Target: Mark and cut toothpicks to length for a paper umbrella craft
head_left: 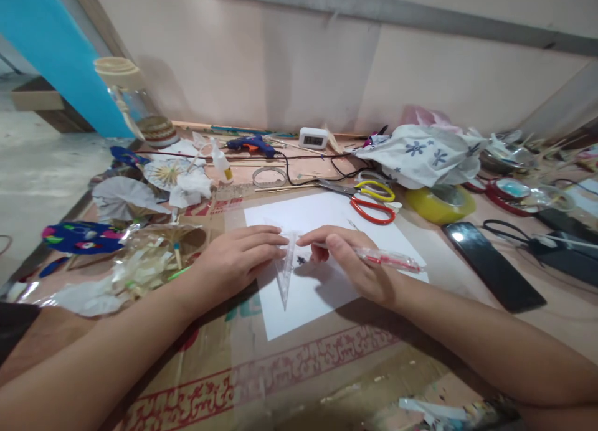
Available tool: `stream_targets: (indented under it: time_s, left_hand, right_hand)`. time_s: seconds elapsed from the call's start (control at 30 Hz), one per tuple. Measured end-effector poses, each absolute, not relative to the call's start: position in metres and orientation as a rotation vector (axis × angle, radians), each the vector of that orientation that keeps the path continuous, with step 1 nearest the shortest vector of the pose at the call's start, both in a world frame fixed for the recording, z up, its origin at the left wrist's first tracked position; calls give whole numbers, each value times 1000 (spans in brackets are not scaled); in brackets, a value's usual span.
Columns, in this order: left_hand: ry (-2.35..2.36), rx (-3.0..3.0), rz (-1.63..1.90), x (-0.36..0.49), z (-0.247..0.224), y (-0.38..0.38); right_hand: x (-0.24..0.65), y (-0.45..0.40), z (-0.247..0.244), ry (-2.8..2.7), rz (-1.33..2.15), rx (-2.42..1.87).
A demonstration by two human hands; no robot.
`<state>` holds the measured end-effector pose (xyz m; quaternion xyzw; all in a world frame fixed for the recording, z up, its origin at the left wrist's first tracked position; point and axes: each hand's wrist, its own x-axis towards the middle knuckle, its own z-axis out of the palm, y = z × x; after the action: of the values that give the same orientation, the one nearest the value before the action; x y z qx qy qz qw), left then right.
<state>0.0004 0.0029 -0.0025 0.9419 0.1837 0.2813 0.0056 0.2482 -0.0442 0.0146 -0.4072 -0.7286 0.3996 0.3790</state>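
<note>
My left hand (250, 252) lies with its fingers stretched out over the edge of a clear plastic set square (287, 275), pressing it against a white sheet of paper (308, 312). The set square's narrow point faces me. Gripped in my right hand (348, 256) is a clear pen with red inside (390, 260), its back end sticking out to the right. The pen's tip is hidden by my fingers, close to the set square. A small dark mark (301, 260) shows on the paper between my hands.
Scissors with yellow and red handles (372, 211) overlap the paper's far edge. Rightward are a tape roll (439, 205) and a black phone (493, 266). A blue glue gun (252, 146), glue bottle (221, 161) and white clock (313, 138) stand behind. Paper crafts (126, 197) crowd the left. Cardboard (261, 381) lies underneath.
</note>
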Motion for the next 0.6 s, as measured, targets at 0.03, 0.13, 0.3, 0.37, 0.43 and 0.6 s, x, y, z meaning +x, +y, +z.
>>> stream_targets:
  time_s: [0.03,0.13,0.3,0.37,0.43,0.6]
  left_hand:
    - [585,2944,885,1,-2,3]
    - [633,2951,916,2,-1,5]
    - [626,2995,862,0,-1,5]
    - [590,3032,800,-1,-1,3]
    - [529,3084,740,-2,-1,0]
    - [450,3153,688,-1,2,-7]
  right_hand:
    - [247,-46,12,-1865,1008,-1030]
    - [246,-46,8,-1993,934,-1015]
    - [257,-28,3,-2199,915,-1028]
    - [263,-21,0,-2147,1055,-1002]
    - [267,-16,-1,-1988,1218,-963]
    - [268,-18,6,-1745,1118,-1013]
